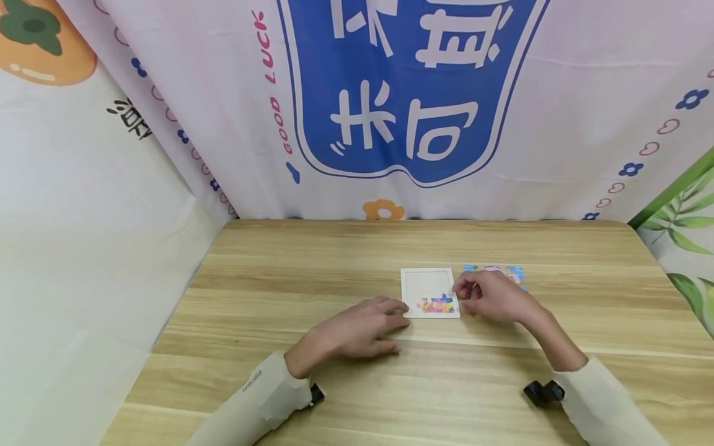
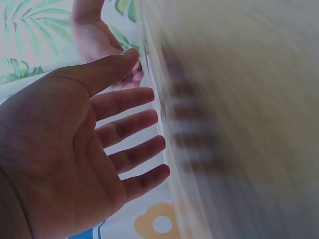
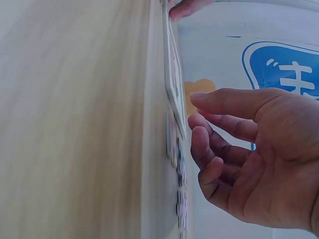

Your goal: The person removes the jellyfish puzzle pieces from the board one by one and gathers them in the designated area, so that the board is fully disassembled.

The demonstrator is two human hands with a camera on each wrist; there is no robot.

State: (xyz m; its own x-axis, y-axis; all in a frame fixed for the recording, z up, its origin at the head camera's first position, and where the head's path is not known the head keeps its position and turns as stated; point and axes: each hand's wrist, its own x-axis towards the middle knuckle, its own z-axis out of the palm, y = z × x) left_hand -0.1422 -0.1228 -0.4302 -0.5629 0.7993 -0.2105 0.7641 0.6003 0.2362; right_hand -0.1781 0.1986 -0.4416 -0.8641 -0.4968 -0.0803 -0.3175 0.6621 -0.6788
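Note:
A white puzzle tray (image 1: 429, 282) lies on the table, with joined colourful jigsaw pieces (image 1: 437, 304) in its lower right part. My left hand (image 1: 365, 328) rests at the tray's lower left corner, its fingers spread and fairly straight. Beside the tray's right edge is my right hand (image 1: 493, 297), fingers loosely bent and thumb near the index fingertip; nothing shows between them in the right wrist view. Loose jigsaw pieces (image 1: 513, 272) in blue and pink lie partly hidden behind that hand. Edge-on, these pieces (image 3: 182, 199) line up beyond the tray (image 3: 172, 69).
The wood-grain table (image 1: 290, 260) ends at a printed cloth (image 1: 223, 111) hanging along its far side. White cloth hangs at the left and a leaf-patterned one (image 1: 691, 217) at the right. Black wrist devices (image 1: 543, 393) sit at both sleeves.

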